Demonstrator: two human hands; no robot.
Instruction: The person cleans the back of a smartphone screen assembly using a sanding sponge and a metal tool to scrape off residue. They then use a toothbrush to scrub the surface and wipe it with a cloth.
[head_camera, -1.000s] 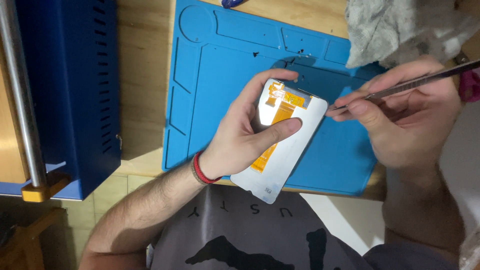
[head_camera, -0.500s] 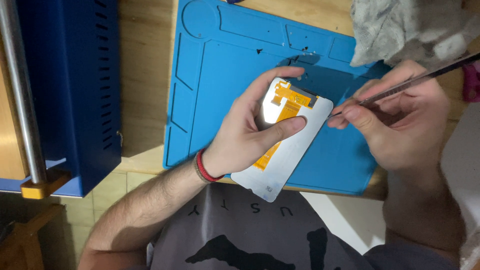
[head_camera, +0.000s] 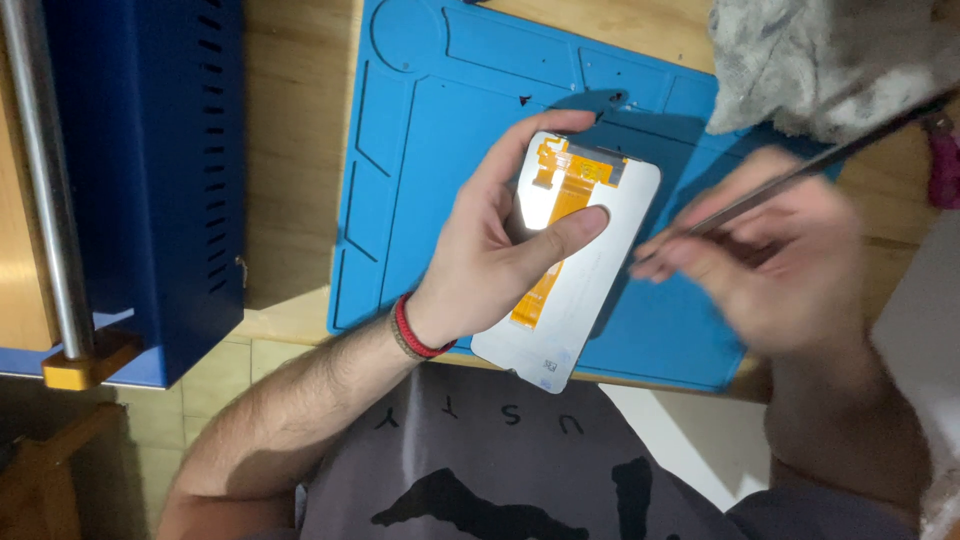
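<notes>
My left hand (head_camera: 495, 255) grips a phone screen panel (head_camera: 590, 285), back side up, silver with an orange flex cable (head_camera: 557, 215) running down its middle. The thumb presses on the cable and the fingers wrap the panel's left edge. The panel is held just above a blue work mat (head_camera: 430, 130). My right hand (head_camera: 775, 265), blurred by motion, pinches a thin metal tool (head_camera: 800, 175) like a pen. Its tip sits close to the panel's right edge, a little apart from it.
A blue metal machine housing (head_camera: 140, 170) with vent slots and a steel rod (head_camera: 45, 180) stands at the left on the wooden bench. A grey crumpled cloth (head_camera: 830, 60) lies at the top right. Small dark specks dot the mat's upper part.
My left hand has raised and straightened the panel slightly. My right hand has slid left and down along the panel's right edge with the tool, now blurred.
</notes>
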